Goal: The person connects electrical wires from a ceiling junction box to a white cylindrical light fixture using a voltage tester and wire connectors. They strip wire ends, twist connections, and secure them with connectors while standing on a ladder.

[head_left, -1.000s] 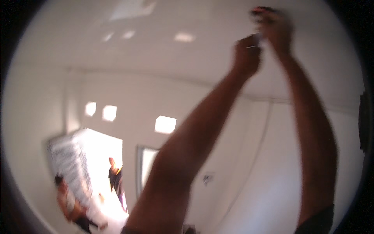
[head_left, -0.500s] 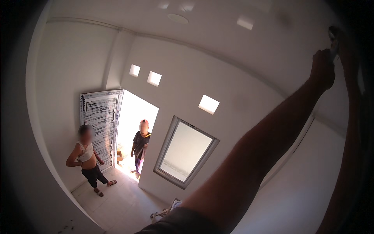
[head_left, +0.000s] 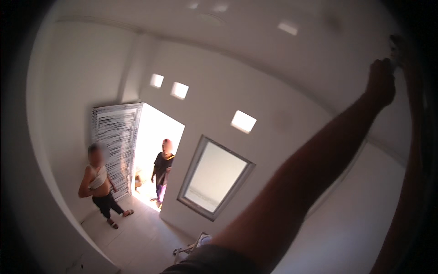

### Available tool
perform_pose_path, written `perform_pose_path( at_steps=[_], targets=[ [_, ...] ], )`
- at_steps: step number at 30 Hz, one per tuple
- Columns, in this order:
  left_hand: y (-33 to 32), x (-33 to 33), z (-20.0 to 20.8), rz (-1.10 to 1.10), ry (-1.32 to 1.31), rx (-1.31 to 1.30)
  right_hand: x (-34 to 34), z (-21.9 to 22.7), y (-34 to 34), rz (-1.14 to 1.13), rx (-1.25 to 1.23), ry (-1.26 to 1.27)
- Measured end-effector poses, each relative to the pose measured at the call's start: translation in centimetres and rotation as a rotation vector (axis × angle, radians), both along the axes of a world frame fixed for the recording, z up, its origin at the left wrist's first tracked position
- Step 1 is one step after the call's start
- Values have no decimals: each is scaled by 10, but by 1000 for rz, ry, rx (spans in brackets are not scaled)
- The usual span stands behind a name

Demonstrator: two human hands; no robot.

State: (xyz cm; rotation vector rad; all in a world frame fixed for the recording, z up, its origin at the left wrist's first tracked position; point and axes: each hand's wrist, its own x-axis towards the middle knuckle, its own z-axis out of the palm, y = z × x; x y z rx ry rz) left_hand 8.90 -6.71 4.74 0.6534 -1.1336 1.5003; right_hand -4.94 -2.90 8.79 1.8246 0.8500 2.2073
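White plaster ceiling [head_left: 255, 41] met my raised left hand [head_left: 381, 82], its fingers curled narrow into a loose fist at the far right of the view; whether they pinched anything could not be told. A small pale object [head_left: 393, 64] sat just beside that fist, between it and my right hand [head_left: 402, 48], too blurred and too near the dark rim to name. My right hand was largely cut off by the lens edge, and its fingers could not be made out, so their spread stayed uncertain. My left forearm [head_left: 301, 182] ran bare and in shadow from the lower edge up to the ceiling; my right forearm [head_left: 408, 192] rose along the right rim.

Below, smooth painted walls [head_left: 82, 77] bent with the lens. Small square vents [head_left: 242, 121] glowed high on the far wall above a grey-framed window [head_left: 214, 179]. A slatted white door [head_left: 115, 141] stood open on a bright doorway [head_left: 155, 150], where one person [head_left: 162, 171] in dark clothes stood. Another person [head_left: 100, 182], in a pale top and dark trousers, stood on the tiled floor [head_left: 137, 237] near the door. Part of a folding stand [head_left: 191, 246] showed past my sleeve [head_left: 210, 260].
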Motion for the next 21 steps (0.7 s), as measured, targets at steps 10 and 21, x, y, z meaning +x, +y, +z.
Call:
perform_pose_path(
  at_steps=[10,21],
  targets=[
    [71,6,-35,-144,154,235,39,9,-37,-36,283,-143],
    [59,12,-31,-185,115,207,44,8,-24,4,386,-170]
  ],
)
